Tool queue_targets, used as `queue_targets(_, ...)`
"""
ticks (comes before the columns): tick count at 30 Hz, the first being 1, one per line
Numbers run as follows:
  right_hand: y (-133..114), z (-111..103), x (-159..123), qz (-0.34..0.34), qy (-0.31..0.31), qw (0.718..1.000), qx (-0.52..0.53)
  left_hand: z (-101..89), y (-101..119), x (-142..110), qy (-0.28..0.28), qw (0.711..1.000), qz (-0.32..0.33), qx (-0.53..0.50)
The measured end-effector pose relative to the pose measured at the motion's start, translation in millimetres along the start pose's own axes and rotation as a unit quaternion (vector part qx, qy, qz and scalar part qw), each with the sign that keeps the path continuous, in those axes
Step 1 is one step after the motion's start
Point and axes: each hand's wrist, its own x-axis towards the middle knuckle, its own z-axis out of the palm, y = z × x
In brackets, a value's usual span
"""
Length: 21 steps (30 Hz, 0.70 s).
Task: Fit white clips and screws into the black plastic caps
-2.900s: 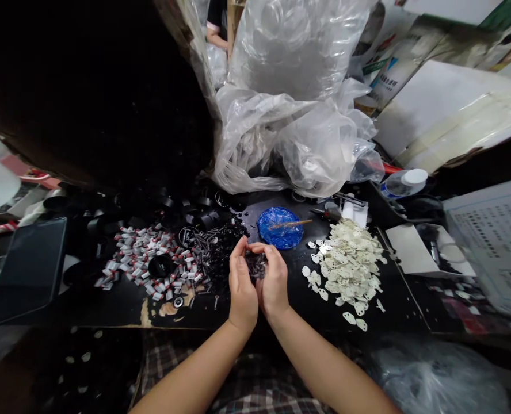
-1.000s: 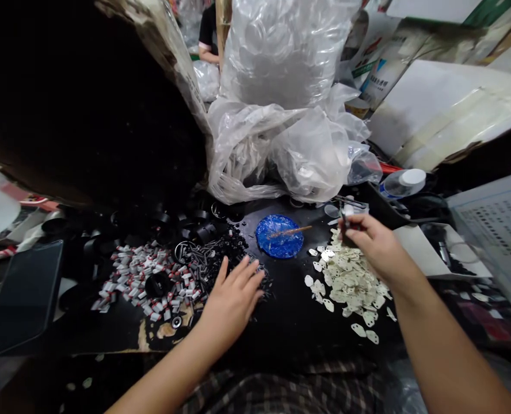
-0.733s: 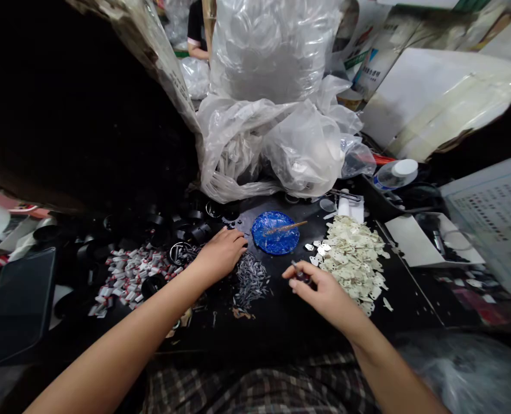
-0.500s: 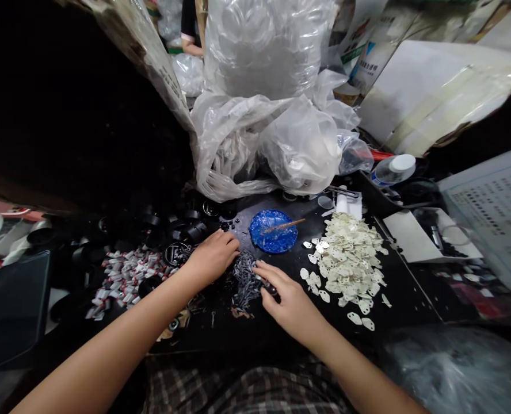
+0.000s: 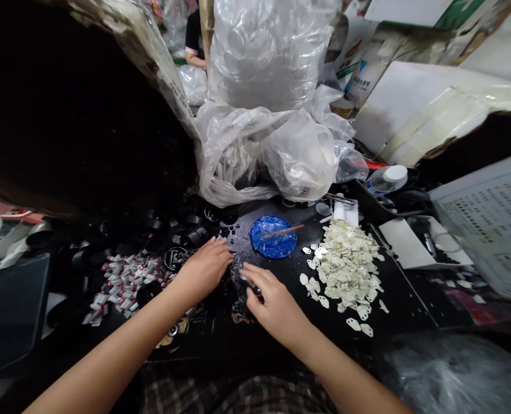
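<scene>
My left hand (image 5: 203, 267) lies palm down on a small heap of thin dark metal pieces (image 5: 237, 275), fingers curled together over them. My right hand (image 5: 271, 305) is beside it on the same heap, its fingers pinched on a small dark tool (image 5: 252, 287). A blue dish (image 5: 273, 237) with a thin wooden stick across it sits just beyond both hands. A pile of cream flat tags (image 5: 346, 264) lies to the right of my right hand.
Red-and-white small parts (image 5: 126, 278) are strewn at the left beside black round caps (image 5: 186, 233). Large clear plastic bags (image 5: 273, 126) rise behind the dish. A dark tablet (image 5: 9, 310) lies far left, a capped bottle (image 5: 385, 179) and papers at right. Another person stands far back.
My right hand picked up the small tool near the cream tags and came back to the dark heap. My left hand shifted from flat on the table to resting over the heap.
</scene>
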Motion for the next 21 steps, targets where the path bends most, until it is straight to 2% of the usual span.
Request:
queue_targets(4, 7.8, -21.3, -9.6, 0.049, 0.003, 0.999, -0.007, -6.1, -2.1, 18.5, 0.009, 0.998, -0.049, -0.049)
queue_targets(8, 14.0, -30.1, -13.6, 0.08, -0.002, 0.997, -0.01, -9.1, -8.9, 62.0, 0.004, 0.989, -0.106, -0.102)
queue_targets(13, 12.9, -36.7, -20.9, 0.096, -0.004, 0.995, 0.0, -3.3, -10.2, 108.1, -0.035, 0.978, -0.163, -0.125)
queue_targets(21, 16.6, -46.1, -27.3, 0.108, -0.002, 0.994, 0.012, 6.1, -10.1, 127.5, -0.072, 0.973, -0.185, -0.119)
